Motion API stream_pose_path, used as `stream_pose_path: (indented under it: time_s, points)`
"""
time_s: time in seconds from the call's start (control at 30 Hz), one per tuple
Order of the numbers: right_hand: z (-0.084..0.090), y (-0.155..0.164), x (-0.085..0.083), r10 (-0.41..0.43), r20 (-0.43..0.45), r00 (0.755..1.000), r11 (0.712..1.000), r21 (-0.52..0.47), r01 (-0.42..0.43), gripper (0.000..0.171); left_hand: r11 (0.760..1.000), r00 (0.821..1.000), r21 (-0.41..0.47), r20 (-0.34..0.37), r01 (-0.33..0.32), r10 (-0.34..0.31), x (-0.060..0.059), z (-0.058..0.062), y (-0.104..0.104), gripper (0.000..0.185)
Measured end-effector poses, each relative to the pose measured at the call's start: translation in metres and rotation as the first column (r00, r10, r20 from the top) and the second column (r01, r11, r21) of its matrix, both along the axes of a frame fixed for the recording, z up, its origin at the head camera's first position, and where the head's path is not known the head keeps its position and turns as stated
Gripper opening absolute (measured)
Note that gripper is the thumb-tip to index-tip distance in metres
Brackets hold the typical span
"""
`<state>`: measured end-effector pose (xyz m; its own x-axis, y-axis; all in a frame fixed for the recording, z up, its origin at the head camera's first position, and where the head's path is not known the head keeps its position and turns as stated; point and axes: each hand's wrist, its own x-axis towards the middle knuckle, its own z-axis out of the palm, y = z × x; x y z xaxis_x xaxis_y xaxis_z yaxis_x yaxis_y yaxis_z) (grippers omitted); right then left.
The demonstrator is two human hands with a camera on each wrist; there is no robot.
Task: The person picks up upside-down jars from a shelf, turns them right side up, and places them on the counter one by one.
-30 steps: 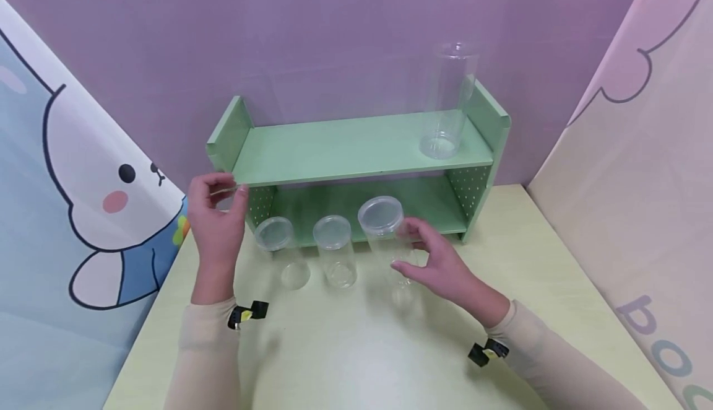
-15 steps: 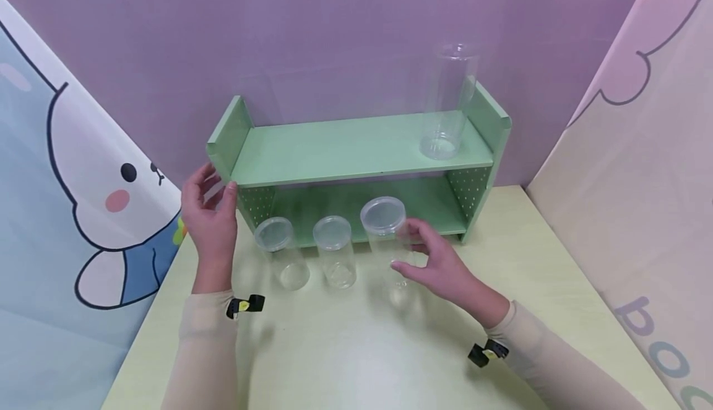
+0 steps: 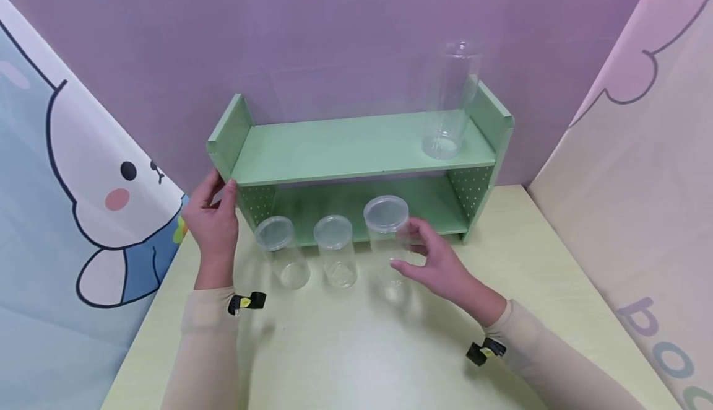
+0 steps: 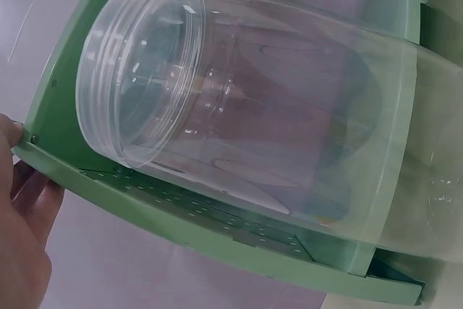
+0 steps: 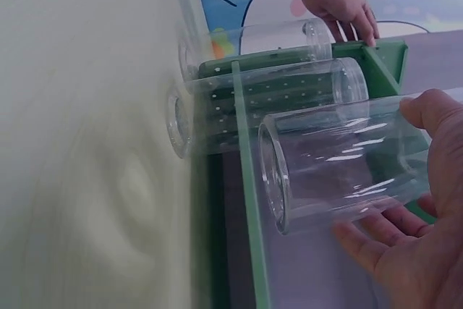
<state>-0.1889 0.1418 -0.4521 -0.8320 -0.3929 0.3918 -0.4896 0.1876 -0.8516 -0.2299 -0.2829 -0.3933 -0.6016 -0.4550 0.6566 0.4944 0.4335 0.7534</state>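
1. The counter [image 3: 356, 360] is pale yellow-green and carries everything, closed in by a purple back wall and cartoon panels at the sides; that leaves the open front as the only way in for the arms
2. The green shelf [image 3: 356, 150] stands at the back of the counter, its two levels facing the person; the left hand [image 3: 214, 227] rests against its front left corner with thumb and fingers [image 3: 231, 188] lightly bent at the edge of the side panel, seemingly to steady it; whether they truly pinch the panel I cannot tell
3. A tall clear cylinder [image 3: 448, 103] stands upright at the right end of the top level, well apart from both hands; it takes that corner and leaves the rest of the board bare
4. The larger lidded jar [image 3: 387, 243] stands on the counter just in front of the lower level, the rightmost of three; the right hand [image 3: 440, 267] cups its right side with fingers [image 3: 414, 230] spread and only slightly bent, touching rather than clasping it, as the right wrist view shows
5. Two smaller lidded jars, the middle jar [image 3: 336, 249] and the left jar [image 3: 281, 250], stand in line beside it, near but apart; together the row fronts the lower opening, so anything going in there must pass over or between them
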Motion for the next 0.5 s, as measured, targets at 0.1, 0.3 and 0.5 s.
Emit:
stream_pose_path:
  time_s: [0.1, 0.3, 0.5]
  points:
    - [-0.004, -0.002, -0.003, 0.006, 0.004, 1.0, 1.0, -0.012, -0.006, 0.077, 1.0, 1.0, 0.002, -0.01, -0.003, 0.003, 0.001, 0.002, 0.002, 0.034]
    - [-0.01, -0.005, -0.012, -0.001, -0.008, 1.0, 1.0, 0.0, 0.001, 0.081, 1.0, 1.0, 0.009, -0.012, -0.018, 0.018, 0.003, 0.005, 0.006, 0.034]
    - [-0.015, -0.009, -0.023, 0.02, -0.047, 0.999, 1.0, -0.009, -0.02, 0.085, 1.0, 1.0, 0.002, -0.023, -0.004, 0.004, -0.001, -0.001, 0.0, 0.033]
